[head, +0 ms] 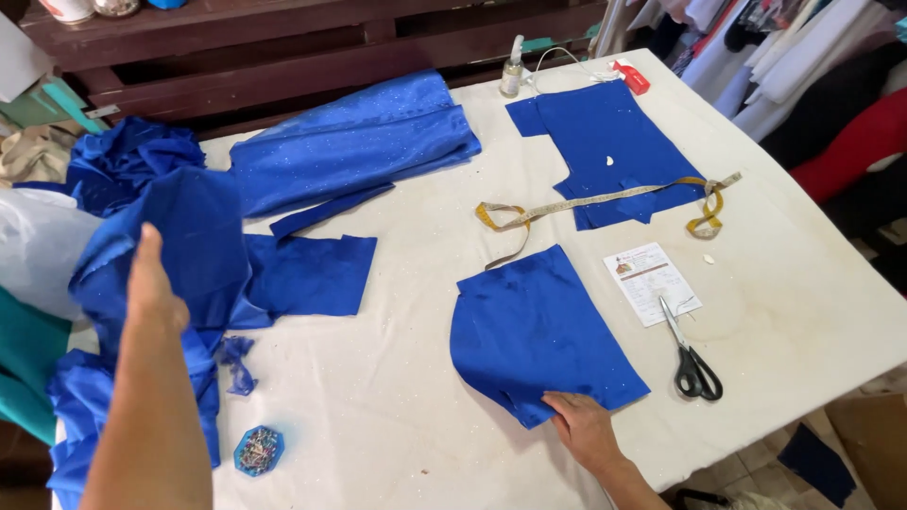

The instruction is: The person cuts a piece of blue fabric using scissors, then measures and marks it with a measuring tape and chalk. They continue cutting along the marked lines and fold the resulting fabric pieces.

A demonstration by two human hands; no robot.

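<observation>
Surface: one wide work table under a cream cloth, lightly stained and flecked with glitter, set in a sewing room. A dark wooden shelf unit runs behind it; garments hang on a rack at the upper right; tiled floor shows at the lower right.

Cut blue fabric pieces lying flat, three:
- one curved panel near the front edge, centre right;
- one notched panel toward the far right corner;
- one small rectangle centre left.

Bulk blue fabric, two lots: one folded glittery bolt at the far centre; one loose heap spilling over the left edge.

Hands, two. Right hand lies flat, fingers together, pressing the near corner of the curved panel against the table; it grips nothing. Left hand is raised edge-on against the loose heap at the left; whether its fingers close on the cloth cannot be told from this angle.

Tools and sundries:
- measuring tape, one, yellow, draped across the notched panel, its tail reaching the curved panel's top edge;
- scissors, one pair, black-handled, just right of the curved panel, blades overlapping a printed paper slip;
- pin box, one, blue, open, near the front left;
- small bottle, one, at the far edge;
- red object, one, beside a white cord;
- chalk slivers, two, white, one on the notched panel.
</observation>
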